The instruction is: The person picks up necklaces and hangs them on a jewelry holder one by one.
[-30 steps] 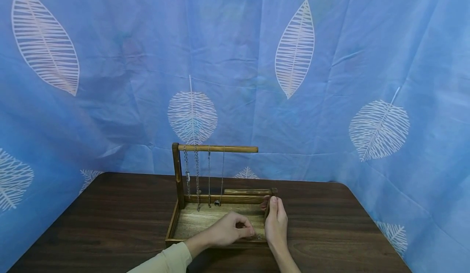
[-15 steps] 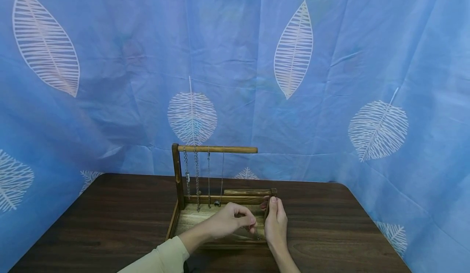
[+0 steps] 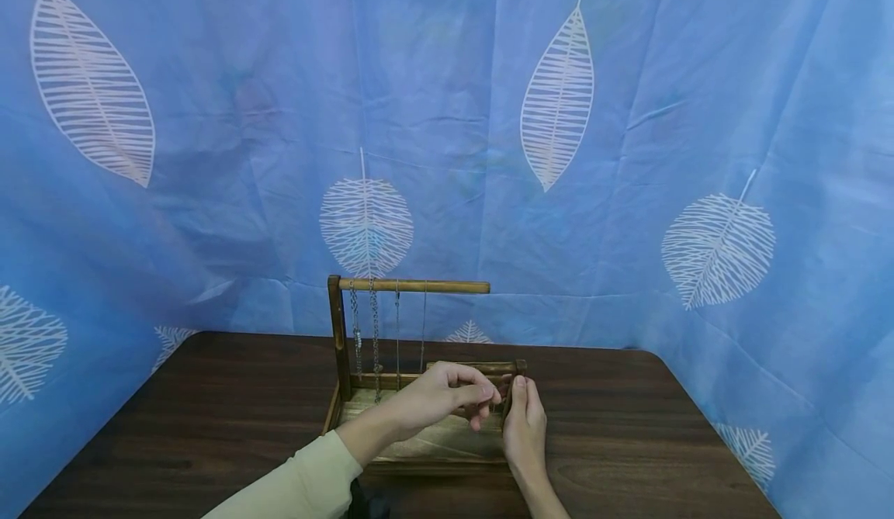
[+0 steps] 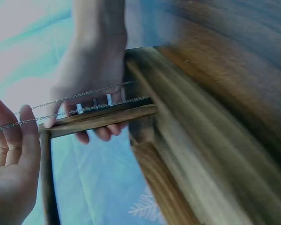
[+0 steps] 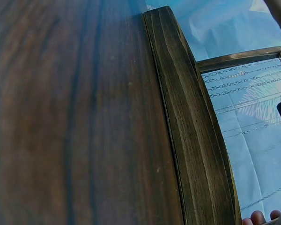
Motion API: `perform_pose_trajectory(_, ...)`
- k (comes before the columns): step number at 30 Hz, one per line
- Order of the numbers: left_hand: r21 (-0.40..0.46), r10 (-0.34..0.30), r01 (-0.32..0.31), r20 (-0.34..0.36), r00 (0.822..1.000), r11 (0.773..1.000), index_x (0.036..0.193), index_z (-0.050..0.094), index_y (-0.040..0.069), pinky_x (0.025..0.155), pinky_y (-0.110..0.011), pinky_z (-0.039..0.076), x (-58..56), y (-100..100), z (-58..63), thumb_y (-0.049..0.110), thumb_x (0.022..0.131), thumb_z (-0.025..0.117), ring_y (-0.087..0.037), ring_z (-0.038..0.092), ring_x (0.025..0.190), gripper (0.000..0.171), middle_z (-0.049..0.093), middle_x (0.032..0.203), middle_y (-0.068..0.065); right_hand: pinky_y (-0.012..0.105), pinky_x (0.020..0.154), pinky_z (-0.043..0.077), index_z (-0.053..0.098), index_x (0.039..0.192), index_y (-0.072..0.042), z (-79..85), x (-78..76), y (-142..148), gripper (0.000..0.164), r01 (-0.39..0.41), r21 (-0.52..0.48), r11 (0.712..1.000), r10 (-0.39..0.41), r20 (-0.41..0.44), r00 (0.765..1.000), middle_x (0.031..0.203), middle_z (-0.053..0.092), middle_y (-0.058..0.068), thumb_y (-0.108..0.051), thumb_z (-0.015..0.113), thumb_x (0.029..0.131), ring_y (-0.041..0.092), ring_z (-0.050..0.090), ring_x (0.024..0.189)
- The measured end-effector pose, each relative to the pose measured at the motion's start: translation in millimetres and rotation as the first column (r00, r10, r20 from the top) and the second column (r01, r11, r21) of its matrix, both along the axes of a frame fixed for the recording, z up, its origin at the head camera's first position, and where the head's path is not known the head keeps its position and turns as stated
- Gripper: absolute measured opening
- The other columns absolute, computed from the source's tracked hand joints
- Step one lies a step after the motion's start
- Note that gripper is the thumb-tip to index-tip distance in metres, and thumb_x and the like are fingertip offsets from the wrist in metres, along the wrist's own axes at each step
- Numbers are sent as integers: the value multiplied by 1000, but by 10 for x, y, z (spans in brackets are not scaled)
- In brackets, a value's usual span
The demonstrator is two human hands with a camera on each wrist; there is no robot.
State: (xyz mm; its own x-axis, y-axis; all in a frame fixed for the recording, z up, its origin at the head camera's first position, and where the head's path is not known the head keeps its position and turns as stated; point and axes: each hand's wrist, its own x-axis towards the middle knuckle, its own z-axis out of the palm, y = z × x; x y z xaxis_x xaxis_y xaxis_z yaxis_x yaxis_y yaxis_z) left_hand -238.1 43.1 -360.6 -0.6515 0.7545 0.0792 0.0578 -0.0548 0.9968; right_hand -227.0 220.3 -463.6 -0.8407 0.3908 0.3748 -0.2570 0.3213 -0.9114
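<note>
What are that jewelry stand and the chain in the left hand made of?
Jewelry stand: apparently wood, stained brown, judging by its streaky grain. Chain: probably metal with a silvery finish, since its small links look bright; which metal is unclear.

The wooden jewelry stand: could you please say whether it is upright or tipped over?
The jewelry stand is upright: its tray sits on the table, its post rises, and necklaces hang down from the upper bar.

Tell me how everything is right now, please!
Bare left hand: pinching a thin silver chain, which hangs down.
Bare right hand: gripping a brown wooden jewellery stand.
Stand: upright on a dark brown wooden table.
Silver chain necklaces: hanging from the stand's long wooden bar.
Blue leaf-print fabric backdrop: hung up, creased.
</note>
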Motion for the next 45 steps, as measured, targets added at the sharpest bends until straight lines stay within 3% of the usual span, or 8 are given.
perform_pose_trajectory(7,19,1,-1,-8,1000,1000,113,69,-7,67,-30,56,-26,14,197,14,104,59,-13,60,64,25,65,84,-5,27,59,35,59,109,-1,-12,2,-1,43,14,1,1000,-14,4,1000,75,44,9,-34,32,112,16,38,62)
perform_pose_trajectory(15,29,-14,16,-49,999,999,119,67,-7,65,-30,53,-52,4,438,16,104,58,-15,58,64,29,62,86,-6,30,75,43,58,102,-1,12,-9,-20,42,-4,-10,1000,4,-19,1000,94,61,12,-31,32,113,32,55,86)
perform_pose_trajectory(23,33,17,-14,-114,993,999,117,71,2,64,-33,53,-35,-30,663,19,105,57,-20,57,65,25,62,86,-9,32,78,45,60,112,-1,38,-1,-21,44,-7,-6,1000,7,3,1000,97,65,10,-33,31,113,31,59,92)
perform_pose_trajectory(29,42,15,-10,-139,990,999,121,69,2,63,-32,52,-18,-50,799,18,106,56,-19,56,66,26,61,86,-8,32,78,44,60,117,0,44,2,-15,45,-10,0,1000,10,0,1000,97,66,9,-33,30,113,30,58,93)
perform_pose_trajectory(38,42,24,-18,-150,988,999,125,67,3,63,-32,52,-27,-74,877,18,106,55,-18,56,65,27,61,87,-9,35,84,43,61,116,-1,29,4,-7,47,0,10,1000,0,20,1000,99,67,9,-35,28,113,23,57,97)
perform_pose_trajectory(45,31,28,-23,-186,982,999,127,67,4,57,-32,46,-31,-95,877,19,107,54,-18,49,59,29,61,87,-9,38,87,42,59,119,0,27,16,-17,49,-14,-4,1000,15,23,1000,98,65,9,-37,27,112,23,57,100)
